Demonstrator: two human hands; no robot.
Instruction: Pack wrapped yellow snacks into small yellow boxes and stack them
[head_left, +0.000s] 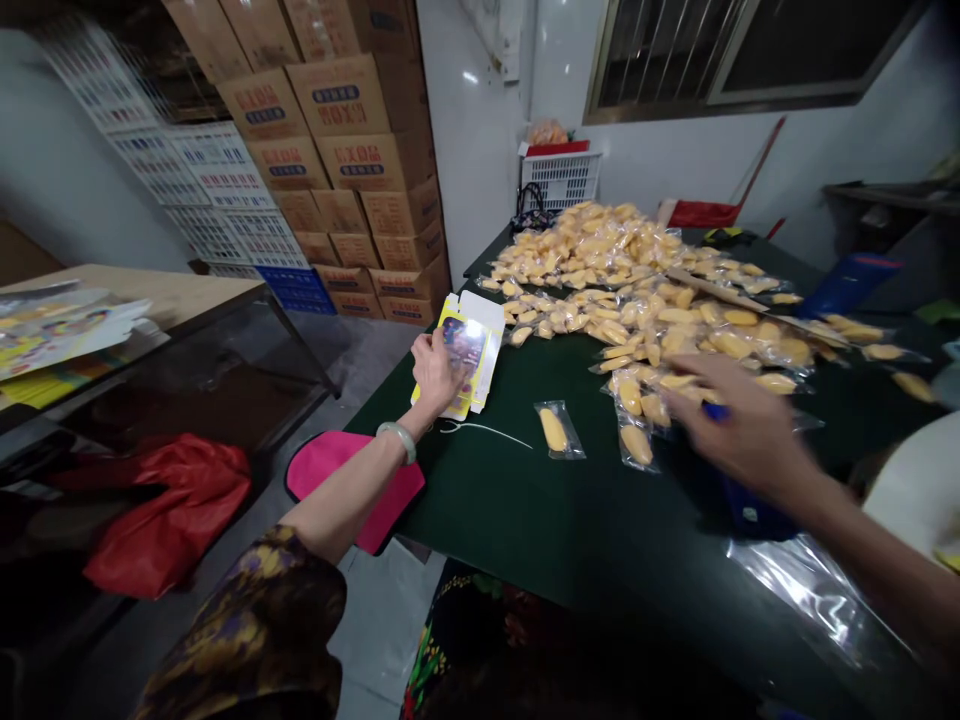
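My left hand (436, 374) is closed on a yellow and white printed carton (480, 352) at the table's left edge, its white flaps standing out. Blurred by motion, my right hand (739, 425) reaches over the near side of a heap of yellow, oval pieces in clear wrappers (600, 250). Its thumb and fingers look apart, and no piece shows between them. One wrapped yellow piece (554, 430) lies alone between the two hands. A thin white strip (491, 431) lies just below the carton.
Beneath my right forearm are a dark blue object (754, 505) and clear plastic film (814, 590). A cardboard strip (720, 290) crosses the heap. A pink pad (356, 480) juts from the green table's (525, 530) left edge. Stacked brown boxes (352, 110) stand behind.
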